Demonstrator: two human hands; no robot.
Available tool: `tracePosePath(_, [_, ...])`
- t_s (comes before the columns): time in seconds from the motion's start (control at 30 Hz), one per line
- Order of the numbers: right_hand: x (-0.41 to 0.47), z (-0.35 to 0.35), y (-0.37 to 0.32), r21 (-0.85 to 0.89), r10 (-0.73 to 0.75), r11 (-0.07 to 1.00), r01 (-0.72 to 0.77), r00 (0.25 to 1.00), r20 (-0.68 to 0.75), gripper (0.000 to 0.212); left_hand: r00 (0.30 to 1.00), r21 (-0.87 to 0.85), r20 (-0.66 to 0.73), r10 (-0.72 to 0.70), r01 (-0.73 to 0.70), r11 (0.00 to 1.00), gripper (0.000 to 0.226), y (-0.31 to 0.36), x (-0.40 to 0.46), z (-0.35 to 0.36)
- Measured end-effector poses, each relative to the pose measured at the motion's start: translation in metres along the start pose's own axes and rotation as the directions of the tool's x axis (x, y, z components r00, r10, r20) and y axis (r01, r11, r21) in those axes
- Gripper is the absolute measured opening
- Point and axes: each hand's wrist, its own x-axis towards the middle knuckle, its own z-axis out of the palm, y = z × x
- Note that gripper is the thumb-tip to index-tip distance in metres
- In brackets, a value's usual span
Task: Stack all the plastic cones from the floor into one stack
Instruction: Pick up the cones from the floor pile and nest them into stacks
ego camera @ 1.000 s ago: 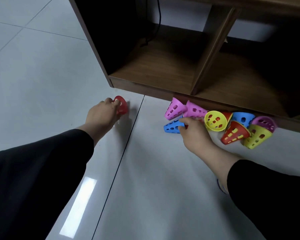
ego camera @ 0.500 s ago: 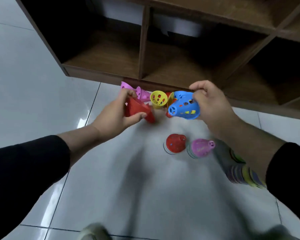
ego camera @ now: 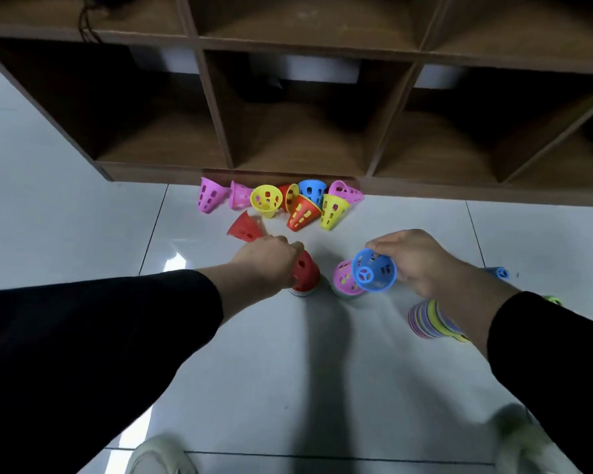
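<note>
My left hand point(ego camera: 267, 265) grips a red cone point(ego camera: 306, 272) that sits on top of a short stack standing on the floor. To its right, my right hand point(ego camera: 416, 260) holds a blue cone point(ego camera: 374, 274) by its rim, tilted with its narrow end toward me. The blue cone overlaps a pink-topped stack point(ego camera: 343, 278). A loose red cone point(ego camera: 245, 228) lies just beyond my left hand. Several pink, yellow, blue and red cones form a pile point(ego camera: 302, 213) against the shelf base.
A wooden cubby shelf point(ego camera: 288, 172) stands on the tiled floor right behind the pile. A long multicoloured stack of cones point(ego camera: 428, 319) lies on its side under my right forearm. A blue cone point(ego camera: 499, 272) and a green one point(ego camera: 552, 299) show past it. My shoes point(ego camera: 161, 456) are at the bottom.
Both hands came down toward the floor. The left brought its red cone onto the red-topped stack. The right carried the blue cone to the pink-topped stack. My view shifted right.
</note>
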Motion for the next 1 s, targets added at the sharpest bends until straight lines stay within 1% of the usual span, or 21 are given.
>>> tracePosePath(0.13, [0.022, 0.010, 0.014, 0.054, 0.075, 0.996, -0.076, 0.997, 0.026, 0.021, 1.000, 0.104, -0.013, 0.018, -0.017, 0.994, 0.047, 0.012, 0.019, 0.006])
tracePosePath(0.23, [0.039, 0.017, 0.025, -0.005, 0.102, 0.995, -0.102, 0.995, 0.001, 0.021, 0.999, 0.138, -0.011, 0.040, -0.038, 0.990, 0.048, 0.016, 0.032, 0.011])
tracePosePath(0.3, [0.048, 0.020, 0.032, -0.044, 0.114, 0.992, -0.115, 0.993, -0.019, 0.021, 0.999, 0.102, -0.011, 0.035, -0.034, 0.994, 0.050, 0.018, 0.038, 0.014])
tracePosePath(0.4, [0.061, 0.021, 0.040, -0.125, 0.119, 0.984, -0.124, 0.992, -0.048, 0.015, 0.999, 0.015, -0.035, 0.032, -0.032, 0.999, 0.054, 0.020, 0.044, 0.027])
tracePosePath(0.47, [0.067, 0.021, 0.040, -0.210, 0.098, 0.972, -0.108, 0.994, -0.057, 0.021, 0.998, -0.048, -0.059, 0.030, -0.033, 0.998, 0.062, 0.019, 0.044, 0.038])
tracePosePath(0.5, [0.070, 0.021, 0.041, -0.232, 0.091, 0.967, -0.101, 0.995, -0.051, 0.025, 0.997, -0.091, -0.072, 0.033, -0.039, 0.995, 0.067, 0.018, 0.043, 0.043])
tracePosePath(0.57, [0.072, 0.022, 0.042, -0.254, 0.104, 0.962, -0.104, 0.995, -0.013, 0.024, 0.995, -0.183, -0.094, 0.037, -0.054, 0.982, 0.074, 0.015, 0.041, 0.052])
tracePosePath(0.63, [0.074, 0.026, 0.045, -0.314, 0.103, 0.945, -0.089, 0.994, 0.029, 0.021, 0.990, -0.249, -0.132, 0.042, -0.074, 0.966, 0.074, 0.010, 0.037, 0.058])
tracePosePath(0.7, [0.077, 0.029, 0.045, -0.439, 0.046, 0.898, -0.021, 0.998, 0.046, 0.030, 0.980, -0.277, -0.199, 0.031, -0.087, 0.957, 0.066, 0.002, 0.033, 0.060])
tracePosePath(0.77, [0.082, 0.031, 0.041, -0.529, -0.046, 0.847, 0.050, 0.999, 0.020, 0.038, 0.951, -0.279, -0.308, -0.032, -0.058, 0.959, 0.054, -0.012, 0.031, 0.062])
tracePosePath(0.8, [0.086, 0.032, 0.036, -0.539, -0.099, 0.838, 0.089, 0.995, 0.010, 0.040, 0.928, -0.285, -0.361, -0.096, -0.012, 0.958, 0.048, -0.021, 0.032, 0.063])
tracePosePath(0.87, [0.097, 0.034, 0.022, -0.525, -0.159, 0.838, 0.148, 0.987, 0.026, 0.038, 0.866, -0.350, -0.406, -0.292, 0.147, 0.925, 0.037, -0.041, 0.038, 0.064])
tracePosePath(0.9, [0.104, 0.036, 0.015, -0.521, -0.153, 0.840, 0.153, 0.987, 0.045, 0.036, 0.828, -0.414, -0.381, -0.412, 0.246, 0.876, 0.039, -0.051, 0.042, 0.064])
tracePosePath(0.93, [0.111, 0.039, 0.007, -0.526, -0.133, 0.837, 0.148, 0.989, 0.067, 0.039, 0.789, -0.496, -0.312, -0.530, 0.340, 0.799, 0.045, -0.059, 0.048, 0.063])
tracePosePath(0.97, [0.119, 0.043, 0.000, -0.533, -0.119, 0.833, 0.146, 0.989, 0.086, 0.045, 0.753, -0.579, -0.213, -0.622, 0.416, 0.701, 0.054, -0.065, 0.054, 0.062])
tracePosePath(1.0, [0.127, 0.048, -0.006, -0.541, -0.118, 0.828, 0.150, 0.989, 0.094, 0.052, 0.726, -0.638, -0.113, -0.678, 0.470, 0.610, 0.061, -0.069, 0.061, 0.062])
